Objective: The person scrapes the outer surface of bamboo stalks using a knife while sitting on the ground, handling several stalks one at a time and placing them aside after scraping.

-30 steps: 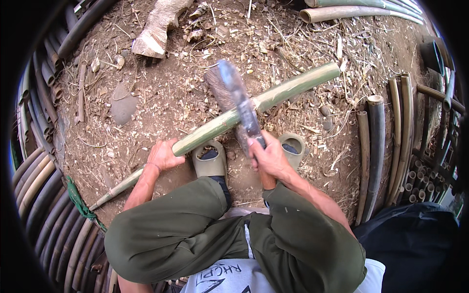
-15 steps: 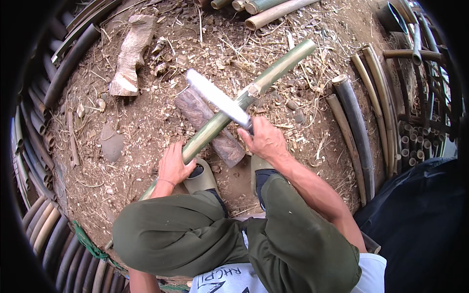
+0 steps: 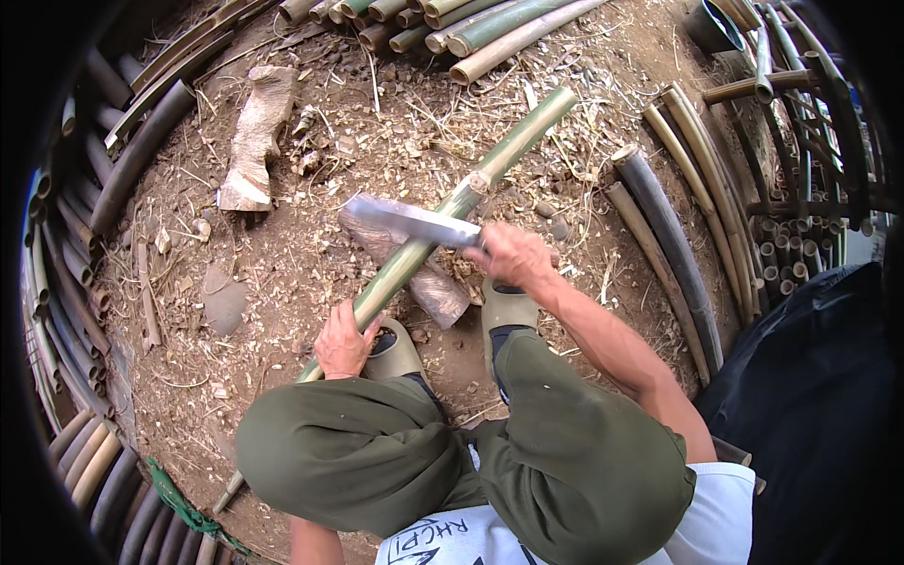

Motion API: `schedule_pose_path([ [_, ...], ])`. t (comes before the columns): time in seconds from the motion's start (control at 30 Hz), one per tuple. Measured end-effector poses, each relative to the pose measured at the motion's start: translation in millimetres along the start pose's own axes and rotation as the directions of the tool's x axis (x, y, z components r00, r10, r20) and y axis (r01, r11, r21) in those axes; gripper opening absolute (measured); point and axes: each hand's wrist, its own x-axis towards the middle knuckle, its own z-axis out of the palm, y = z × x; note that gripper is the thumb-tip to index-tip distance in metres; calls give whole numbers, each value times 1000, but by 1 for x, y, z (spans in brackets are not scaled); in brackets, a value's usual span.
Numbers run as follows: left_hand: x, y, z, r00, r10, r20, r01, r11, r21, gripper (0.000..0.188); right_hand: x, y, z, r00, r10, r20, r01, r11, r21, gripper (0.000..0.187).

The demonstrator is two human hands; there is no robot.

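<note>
A green bamboo pole [image 3: 515, 142] slants from beside my left leg up to the far right, lying across a short wooden block [image 3: 436, 295] on the ground. My left hand [image 3: 343, 341] is wrapped round the pole near its lower part, close to my knee. In my right hand [image 3: 514, 255] is the handle of a machete [image 3: 414, 222]. Its broad blade points left and crosses the pole just over the block; whether it touches the bamboo I cannot tell. A node ring shows on the pole beyond the blade.
A pale, rough log piece [image 3: 256, 141] lies far left on dirt strewn with chips. Bamboo poles are stacked at the far edge [image 3: 508, 36], on the left [image 3: 141, 155] and on the right [image 3: 670, 254]. A flat stone [image 3: 224, 299] sits left; a black sheet [image 3: 800, 395] spreads at right.
The machete blade has turned to a flatter angle, and its handle sits slightly farther right of the pole. My left hand keeps its grip. The whole view has shifted a little.
</note>
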Motion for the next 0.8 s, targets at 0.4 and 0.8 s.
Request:
schedule_pose_path([
  [0.4,33,2,-18,891,-68,449,134,984,-118,60,10,35,-2,870,452,-198,-398,880,259,48],
  [0.8,39,-23,-26,821,-28,571,243,921,-304,62,14,29,-11,945,313,-99,-277,922,269,53],
])
